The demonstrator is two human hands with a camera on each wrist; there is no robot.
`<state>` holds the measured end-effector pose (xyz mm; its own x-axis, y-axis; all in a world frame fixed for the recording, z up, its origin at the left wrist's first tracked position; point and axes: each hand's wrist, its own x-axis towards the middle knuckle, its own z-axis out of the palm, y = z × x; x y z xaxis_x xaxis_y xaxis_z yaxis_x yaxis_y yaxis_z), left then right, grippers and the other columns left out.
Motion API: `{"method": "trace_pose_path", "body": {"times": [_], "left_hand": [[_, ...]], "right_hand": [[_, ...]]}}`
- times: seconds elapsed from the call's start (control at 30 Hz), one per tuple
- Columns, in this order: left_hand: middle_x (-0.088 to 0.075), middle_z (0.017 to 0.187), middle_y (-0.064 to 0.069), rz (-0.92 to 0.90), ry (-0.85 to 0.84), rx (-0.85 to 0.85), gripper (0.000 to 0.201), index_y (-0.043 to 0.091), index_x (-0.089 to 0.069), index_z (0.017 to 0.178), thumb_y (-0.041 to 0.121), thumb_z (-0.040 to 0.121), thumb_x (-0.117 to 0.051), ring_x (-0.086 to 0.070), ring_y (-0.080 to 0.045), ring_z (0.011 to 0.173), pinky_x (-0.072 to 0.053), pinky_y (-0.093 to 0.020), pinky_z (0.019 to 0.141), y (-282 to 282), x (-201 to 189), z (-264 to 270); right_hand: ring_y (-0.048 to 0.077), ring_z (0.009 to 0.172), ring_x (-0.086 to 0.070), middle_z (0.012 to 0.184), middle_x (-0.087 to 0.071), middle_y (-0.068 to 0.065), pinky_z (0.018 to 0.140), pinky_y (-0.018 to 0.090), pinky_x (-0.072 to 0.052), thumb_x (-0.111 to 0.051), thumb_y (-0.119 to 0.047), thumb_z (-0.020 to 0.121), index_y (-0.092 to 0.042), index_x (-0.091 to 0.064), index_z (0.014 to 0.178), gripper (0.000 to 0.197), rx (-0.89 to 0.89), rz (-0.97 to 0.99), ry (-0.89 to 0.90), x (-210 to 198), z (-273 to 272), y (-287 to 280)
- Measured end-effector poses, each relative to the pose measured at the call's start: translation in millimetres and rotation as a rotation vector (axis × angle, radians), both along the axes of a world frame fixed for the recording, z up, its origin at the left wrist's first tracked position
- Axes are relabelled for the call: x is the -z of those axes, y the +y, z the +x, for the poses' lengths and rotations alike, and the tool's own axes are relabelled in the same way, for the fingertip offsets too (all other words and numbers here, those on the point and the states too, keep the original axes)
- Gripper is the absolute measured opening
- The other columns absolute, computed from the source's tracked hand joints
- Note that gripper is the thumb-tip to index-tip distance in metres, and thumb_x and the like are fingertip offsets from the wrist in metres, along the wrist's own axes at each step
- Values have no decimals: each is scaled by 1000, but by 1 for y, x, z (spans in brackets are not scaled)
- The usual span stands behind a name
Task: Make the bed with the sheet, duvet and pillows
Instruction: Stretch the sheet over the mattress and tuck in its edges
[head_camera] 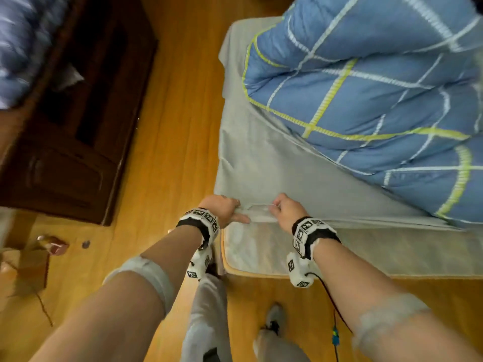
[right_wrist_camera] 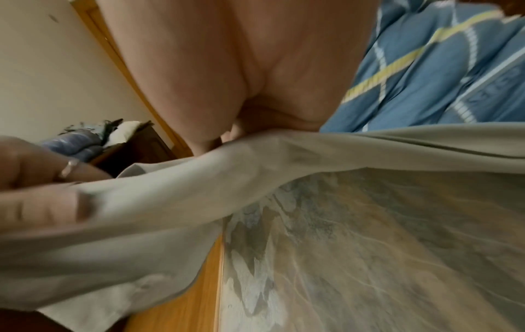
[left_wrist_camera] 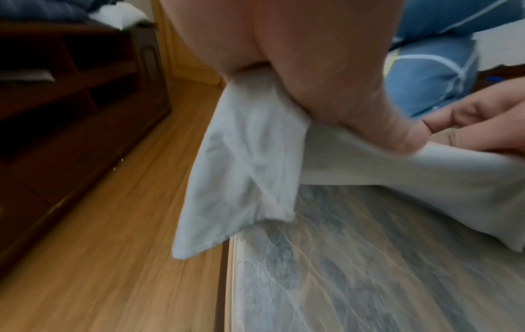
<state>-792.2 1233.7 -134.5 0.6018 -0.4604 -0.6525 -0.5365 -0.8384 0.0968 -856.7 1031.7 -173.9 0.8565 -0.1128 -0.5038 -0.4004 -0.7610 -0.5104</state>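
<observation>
While both hands pinch the sheet's hem, the bed corner lies bare.
Left hand [head_camera: 222,209] and right hand [head_camera: 286,210] grip the smooth grey sheet [head_camera: 261,158] close together above the marbled mattress [head_camera: 261,252]; a puffy blue checked duvet [head_camera: 366,87] is heaped behind, on the sheet.

Both arms reach forward and down, bare forearms side by side, a tracker band on each wrist. The left hand [head_camera: 222,209] and right hand [head_camera: 286,211] sit close together — each with fingers curled, pinching the sheet [head_camera: 261,163] edge.
</observation>
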Motion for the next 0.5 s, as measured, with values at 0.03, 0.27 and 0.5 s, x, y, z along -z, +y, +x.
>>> {"method": "trace_pose_path", "body": {"times": [0.03, 0.27, 0.5], "left_hand": [[-67, 94, -3, 55, -16, 34, 53, 19, -58, 109, 66, 89, -45, -63, -24, 87, -44, -31, 64, -1, -13, -21], [-69, 97, -2, 144, -117, 15, 19, 21, -62, 97, 17, 97, -43, -62, -25, 82, -48, -32, 64, 9, -80, -144], [-66, 94, -2, 178, -106, 69, 20, 18, -61, 104, 10, 96, -44, -57, -22, 76, -45, -31, 64, 41, -85, -210]], "right_hand": [[29, 89, -62, 90, -65, 7, 79, 33, -47, -53, -35, 96, -17, -55, 104, 20, -3, 10, -1, -12, -19, 0], [26, 94, -61, 97, -65, 4, 82, 31, -46, -53, -33, 96, -20, -58, 97, 14, -59, 1, 50, -78, -132, 12], [23, 87, -61, 92, -65, 2, 81, 34, -49, -52, -35, 96, -20, -59, 92, 17, -56, -45, 33, -97, -190, 41]]}}
